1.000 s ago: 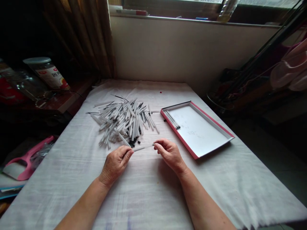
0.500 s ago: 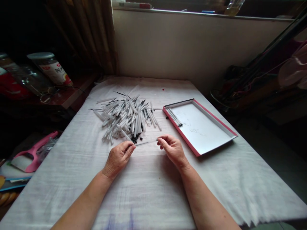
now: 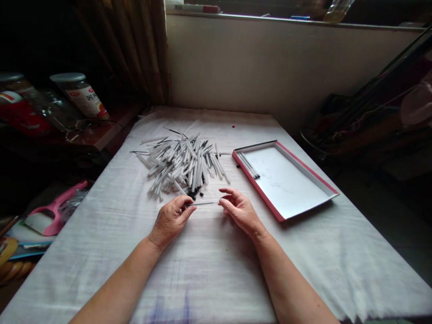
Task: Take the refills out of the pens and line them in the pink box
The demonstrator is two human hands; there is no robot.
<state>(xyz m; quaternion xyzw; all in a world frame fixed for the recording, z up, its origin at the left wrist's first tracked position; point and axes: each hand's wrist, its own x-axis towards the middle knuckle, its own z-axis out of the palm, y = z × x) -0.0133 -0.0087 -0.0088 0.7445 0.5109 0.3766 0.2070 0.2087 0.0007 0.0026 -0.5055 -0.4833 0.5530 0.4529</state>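
Note:
My left hand pinches a thin pen refill, which points right, roughly level, above the cloth. Near the refill's free end is my right hand, its thumb and forefinger apart with nothing seen between them. Just beyond my hands lies a loose pile of whitish pen barrels mixed with dark thin refills. Small black caps or plugs lie at the pile's near edge. To the right, a shallow box lid with red sides holds several pens along its left wall.
A white cloth covers the table. On a side shelf at left stand a lidded canister and glass jars. A pink-handled tool lies lower left. The wall rises behind the table.
My right hand's fingers have parted and no longer hold the refill's right end. The left hand keeps its pinch. The whole view has shifted slightly.

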